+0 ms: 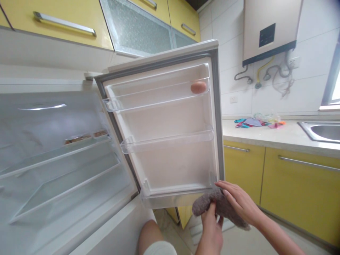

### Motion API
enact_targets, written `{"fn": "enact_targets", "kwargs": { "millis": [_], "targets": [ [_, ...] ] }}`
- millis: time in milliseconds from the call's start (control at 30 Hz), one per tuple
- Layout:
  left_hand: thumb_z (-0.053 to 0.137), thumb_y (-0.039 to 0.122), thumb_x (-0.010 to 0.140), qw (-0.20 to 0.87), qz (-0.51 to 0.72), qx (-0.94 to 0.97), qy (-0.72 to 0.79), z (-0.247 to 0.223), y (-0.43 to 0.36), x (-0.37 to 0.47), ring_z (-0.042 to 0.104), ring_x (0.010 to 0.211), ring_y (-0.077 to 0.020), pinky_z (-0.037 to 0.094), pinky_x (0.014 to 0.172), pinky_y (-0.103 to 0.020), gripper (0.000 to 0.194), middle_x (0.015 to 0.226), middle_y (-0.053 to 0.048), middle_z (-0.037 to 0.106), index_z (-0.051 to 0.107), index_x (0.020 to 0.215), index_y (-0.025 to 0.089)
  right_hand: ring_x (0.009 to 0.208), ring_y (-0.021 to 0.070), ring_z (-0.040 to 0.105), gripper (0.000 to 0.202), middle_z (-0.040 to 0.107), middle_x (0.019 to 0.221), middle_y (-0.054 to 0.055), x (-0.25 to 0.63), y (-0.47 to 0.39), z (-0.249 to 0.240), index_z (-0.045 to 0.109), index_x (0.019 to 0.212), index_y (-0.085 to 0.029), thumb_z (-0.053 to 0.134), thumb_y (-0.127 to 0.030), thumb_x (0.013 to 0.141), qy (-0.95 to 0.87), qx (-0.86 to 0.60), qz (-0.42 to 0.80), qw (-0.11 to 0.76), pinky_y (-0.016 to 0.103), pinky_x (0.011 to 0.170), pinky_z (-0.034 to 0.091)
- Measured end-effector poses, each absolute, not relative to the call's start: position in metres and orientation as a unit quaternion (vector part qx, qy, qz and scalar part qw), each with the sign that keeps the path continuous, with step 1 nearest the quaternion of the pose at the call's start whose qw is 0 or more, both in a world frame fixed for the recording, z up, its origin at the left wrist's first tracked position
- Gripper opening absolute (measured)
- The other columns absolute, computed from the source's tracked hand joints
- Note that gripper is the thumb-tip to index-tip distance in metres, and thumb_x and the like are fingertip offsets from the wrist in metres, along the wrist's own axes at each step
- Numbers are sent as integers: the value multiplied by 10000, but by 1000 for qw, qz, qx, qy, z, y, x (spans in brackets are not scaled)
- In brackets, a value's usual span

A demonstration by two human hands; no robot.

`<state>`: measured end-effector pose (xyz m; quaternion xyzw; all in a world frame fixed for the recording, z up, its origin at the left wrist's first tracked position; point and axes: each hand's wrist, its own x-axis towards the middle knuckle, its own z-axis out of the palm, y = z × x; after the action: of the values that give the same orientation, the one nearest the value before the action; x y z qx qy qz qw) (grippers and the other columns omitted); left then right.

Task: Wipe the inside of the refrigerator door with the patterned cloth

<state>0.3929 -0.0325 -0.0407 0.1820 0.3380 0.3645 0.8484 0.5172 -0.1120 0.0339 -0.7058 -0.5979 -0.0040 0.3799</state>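
Cloth (225, 205) held in both hands at the lower free corner of an open refrigerator door (164, 118)

In the head view, the only one supplied, the door is seen swung wide on its hinge side, by which its inner face and clear bins are exposed. A brown, egg-like object (198, 87) is noted at the free end of the top bin (156, 99); it is judged to be retained by the bin's front wall. The middle bin (170, 141) is fixed below, and the bottom bin (170, 201) is seen just beside the cloth. Glass shelves (71, 184) are observed inside the cabinet, to the left.

The grey, fluffy cloth is located in front of the door's lower free corner. It is bunched into a thick fold, presumably so that it is controlled without loose ends. It is gripped from below by the left hand (212, 226), which is raised with a digit pressed into the fold; the hold is judged closed on the cloth. The right hand (240, 200) is brought in from the right and laid over the cloth, palm down, fingers extended and close together toward the door edge. Whether the cloth is pinched by its hidden thumb cannot be told; fingertip contact with the door cannot be confirmed.
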Motion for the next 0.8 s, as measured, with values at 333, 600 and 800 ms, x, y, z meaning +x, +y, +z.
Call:
{"fn": "enact_targets", "kwargs": {
  "millis": [333, 600, 800],
  "targets": [
    [840, 347, 635, 837, 352, 201, 368, -54, -37, 399, 686, 1036, -235, 548, 768, -338, 415, 1140, -83, 734, 650, 996, 267, 1341, 262, 546, 466, 656, 1367, 66, 519, -108, 32, 674, 1283, -299, 367, -511, 1003, -584, -687, 18, 431, 504, 1147, 448],
    [792, 201, 660, 735, 501, 162, 427, -31, 25, 303, 685, 834, -180, 559, 682, -300, 302, 973, -55, 708, 620, 907, 224, 1256, 264, 606, 449, 685, 1310, 79, 515, -106, 27, 680, 1266, -298, 398, -517, 993, -569, -676, 24, 468, 469, 1081, 502],
    [764, 153, 604, 604, 638, 191, 437, -17, 73, 239, 665, 805, -165, 566, 687, -324, 422, 986, 13, 679, 581, 964, 276, 1252, 264, 614, 447, 682, 1321, 82, 517, -106, 23, 668, 1282, -294, 405, -510, 993, -566, -674, 20, 475, 477, 1088, 495]
  ]
}}
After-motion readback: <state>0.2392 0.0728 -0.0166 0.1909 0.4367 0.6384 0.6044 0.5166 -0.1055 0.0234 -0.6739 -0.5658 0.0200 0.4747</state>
